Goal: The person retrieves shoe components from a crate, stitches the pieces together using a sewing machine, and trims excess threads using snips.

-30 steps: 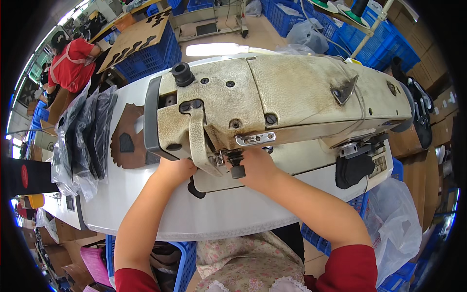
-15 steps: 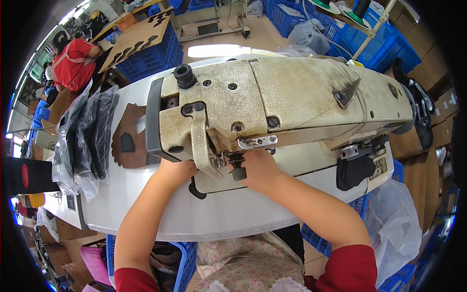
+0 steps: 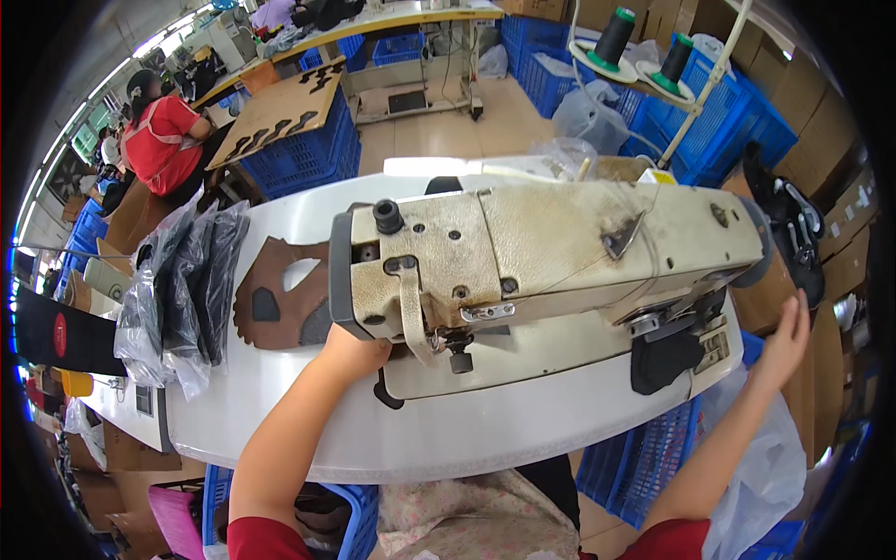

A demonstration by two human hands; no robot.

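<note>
A worn cream sewing machine (image 3: 560,229) stands on the white table. My left hand (image 3: 357,357) reaches in at the left end of the machine head, by the needle area. Its fingers are hidden behind the machine, so I cannot see what they hold. A brown cut piece (image 3: 257,271) with dark patches and a hole lies flat just beyond that hand, partly under the machine head. My right hand (image 3: 786,343) is raised off to the right, below the machine's handwheel (image 3: 761,238). Its fingers are stretched out, with nothing in them.
Plastic-wrapped dark pieces (image 3: 191,299) lie at the table's left. A black pad (image 3: 665,362) sits at the machine's right end. Thread spools (image 3: 614,39) stand behind. Blue crates (image 3: 303,154) and cartons surround the table. A person in red (image 3: 161,140) sits at the far left.
My right hand has left the needle area and swung out to the right, its fingers now extended. My left hand stays by the machine head. The view has tilted up, showing more background.
</note>
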